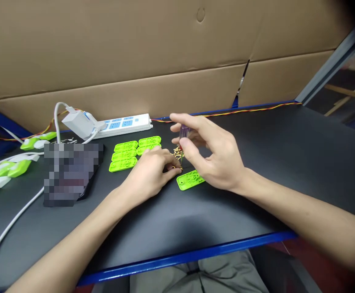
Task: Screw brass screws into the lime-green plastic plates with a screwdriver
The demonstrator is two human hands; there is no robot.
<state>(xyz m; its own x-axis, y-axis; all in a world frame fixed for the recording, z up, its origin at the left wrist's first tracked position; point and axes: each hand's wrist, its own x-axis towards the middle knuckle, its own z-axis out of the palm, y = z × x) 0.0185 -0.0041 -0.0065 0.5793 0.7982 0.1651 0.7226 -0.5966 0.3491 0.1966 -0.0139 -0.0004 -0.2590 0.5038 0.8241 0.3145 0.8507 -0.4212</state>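
Observation:
My right hand (215, 152) is closed round the purple handle of a screwdriver (184, 132), whose thin shaft points down at small brass screws (178, 152) on the dark table. Beside its tip, the fingers of my left hand (151, 171) are pinched together at the screws; what they hold is too small to name. A green plastic shell (190, 180) lies just below, partly covered by my right hand. Several more green shells (123, 154) are laid out in two columns behind my left hand.
A white power strip (125, 125) with a charger (79, 122) stands at the back. On the left lie a blurred-out dark device (73, 173), white cables and green-and-white parts (18, 167). Cardboard (153, 49) walls the back; a blue edge (177, 259) runs in front.

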